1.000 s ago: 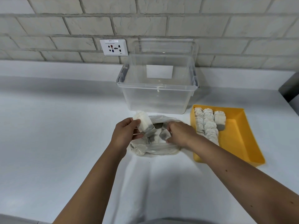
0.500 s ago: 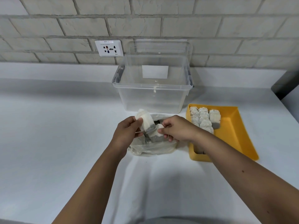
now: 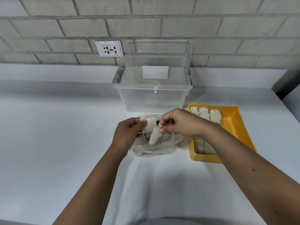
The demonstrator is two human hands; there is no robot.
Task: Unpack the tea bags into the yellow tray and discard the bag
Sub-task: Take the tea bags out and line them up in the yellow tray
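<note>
On the white bench (image 3: pixel 48 143) I go from the left side to the right. On the brick wall, at 11 o'clock from the hands, there is a wall socket (image 3: pixel 109 49). A small line of writing stands on its top edge, but it is too small to read.

The left hand (image 3: pixel 125 135) grips one tea bag (image 3: pixel 150 125) between thumb and fingers, holding it up above the plastic bag (image 3: pixel 154 148). This bag lies open on the bench just under both hands, and more tea bags show inside it.

The right hand (image 3: pixel 181 124) pinches a second tea bag (image 3: pixel 155 135) at its top edge with the fingertips. The second tea bag hangs with its long axis from 1 o'clock at the top down to 7 o'clock, and its lower end is in the mouth of the plastic bag. The two held tea bags are just beside each other, between the two hands.

At 12 o'clock from the hands stands a clear box (image 3: pixel 151 86), with a white label (image 3: pixel 155 72) on its back wall; the label is blank.

At 3 o'clock from the plastic bag lies the yellow tray (image 3: pixel 233 124), its long axis about 12 to 6 o'clock. Rows of tea bags (image 3: pixel 215 116) lie along its left side, and the right forearm covers part of them.
</note>
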